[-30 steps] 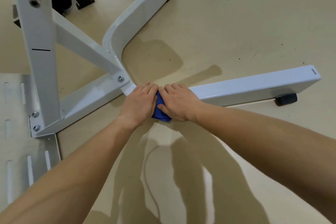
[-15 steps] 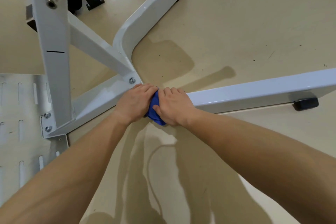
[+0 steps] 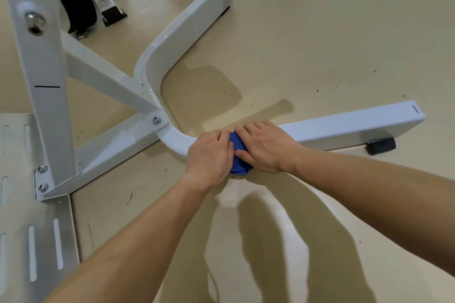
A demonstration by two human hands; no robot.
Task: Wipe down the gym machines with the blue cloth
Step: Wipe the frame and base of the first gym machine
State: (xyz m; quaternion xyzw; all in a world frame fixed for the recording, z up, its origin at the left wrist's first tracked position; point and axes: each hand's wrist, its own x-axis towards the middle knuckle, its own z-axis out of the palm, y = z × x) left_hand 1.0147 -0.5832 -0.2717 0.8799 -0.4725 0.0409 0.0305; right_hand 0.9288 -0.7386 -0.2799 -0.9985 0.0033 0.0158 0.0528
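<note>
fingers (image 3: 254, 127) of left hand (image 3: 209, 156) and right hand (image 3: 267, 147) clutch crumpled blue cloth (image 3: 239, 158) on frame (image 3: 344, 123).

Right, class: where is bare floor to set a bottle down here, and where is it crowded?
Free: the floor between the far leg and the near leg, and the wide floor beyond their ends. Crowded: left, where upright post meets slotted plate, and where left hand and right hand hold the blue cloth.
</note>
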